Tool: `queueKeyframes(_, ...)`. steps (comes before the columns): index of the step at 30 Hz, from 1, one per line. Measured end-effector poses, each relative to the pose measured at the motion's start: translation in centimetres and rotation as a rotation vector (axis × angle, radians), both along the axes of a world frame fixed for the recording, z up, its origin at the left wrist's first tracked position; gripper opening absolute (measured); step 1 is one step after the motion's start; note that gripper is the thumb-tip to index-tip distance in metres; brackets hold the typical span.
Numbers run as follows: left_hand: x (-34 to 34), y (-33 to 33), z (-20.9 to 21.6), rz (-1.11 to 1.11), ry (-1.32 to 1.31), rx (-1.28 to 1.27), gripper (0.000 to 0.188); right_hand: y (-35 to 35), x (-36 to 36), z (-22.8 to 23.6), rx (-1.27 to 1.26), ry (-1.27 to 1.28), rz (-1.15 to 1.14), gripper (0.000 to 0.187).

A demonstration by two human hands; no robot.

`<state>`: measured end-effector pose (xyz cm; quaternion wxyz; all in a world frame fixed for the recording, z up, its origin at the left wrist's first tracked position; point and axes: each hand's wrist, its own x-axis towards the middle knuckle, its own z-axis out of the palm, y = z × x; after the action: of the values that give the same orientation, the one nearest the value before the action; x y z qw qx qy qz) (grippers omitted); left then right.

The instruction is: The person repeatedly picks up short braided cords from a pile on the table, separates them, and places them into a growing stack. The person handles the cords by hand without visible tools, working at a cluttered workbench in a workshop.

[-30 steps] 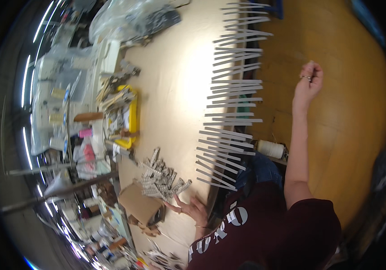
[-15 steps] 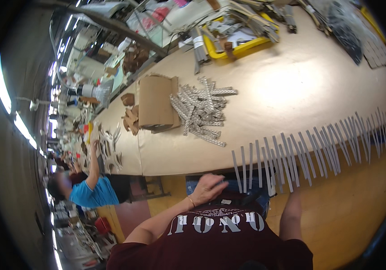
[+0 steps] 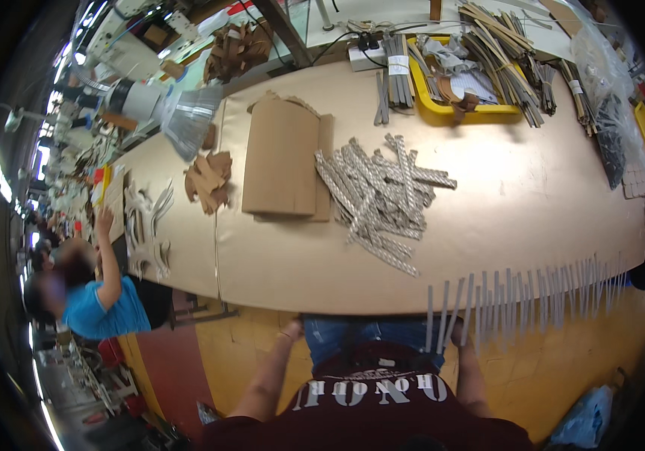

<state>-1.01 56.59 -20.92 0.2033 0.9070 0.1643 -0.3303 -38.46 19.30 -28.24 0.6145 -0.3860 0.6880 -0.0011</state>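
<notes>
My left hand is down at my left side by my jeans, just below the table's front edge; its fingers are not clear. My right hand is low on the other side, partly behind grey strips that lie in a row across the front edge and overhang it. Whether it touches them I cannot tell. A loose pile of silvery braided straps lies mid-table, beyond both hands. Against its left side stands a folded brown cardboard piece.
Brown leather scraps sit left of the cardboard on the gold-coloured table. A yellow tray with strip bundles is at the back, a clear plastic bag at the far right. On the left, a co-worker in blue reaches over cream cut pieces.
My left hand has dropped from in front of my chest to my left side. The view has swung, shifting the table contents rightward and enlarging them; my right arm stays low.
</notes>
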Motion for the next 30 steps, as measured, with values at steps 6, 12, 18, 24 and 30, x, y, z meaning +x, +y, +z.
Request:
queueKeyframes(6, 0.1, -1.2, -3.0, -0.231, 0.113, -0.068, 0.013, -0.1, 0.5, 2.1, 0.043, 0.135, -0.079, 0.014)
queueKeyframes(12, 2.9, 0.0, -0.1, -0.326, 0.198, -0.026, 0.014, -0.2, 4.3, 2.5, 0.117, 0.123, -0.081, 0.013)
queueKeyframes(18, 5.5, -2.0, -0.3, -0.383, 0.204, -0.011, 0.015, 4.4, 9.2, 0.6, 0.238, -0.024, -0.102, 0.013)
queueKeyframes(24, 6.3, -1.3, -3.0, -0.497, 0.141, -0.032, 0.017, 7.2, 5.3, -7.7, 0.326, -0.19, -0.13, 0.012)
queueKeyframes(30, 7.8, -0.3, -5.3, -0.609, 0.095, -0.014, 0.018, 6.9, 0.2, -15.8, 0.417, -0.421, -0.206, 0.012)
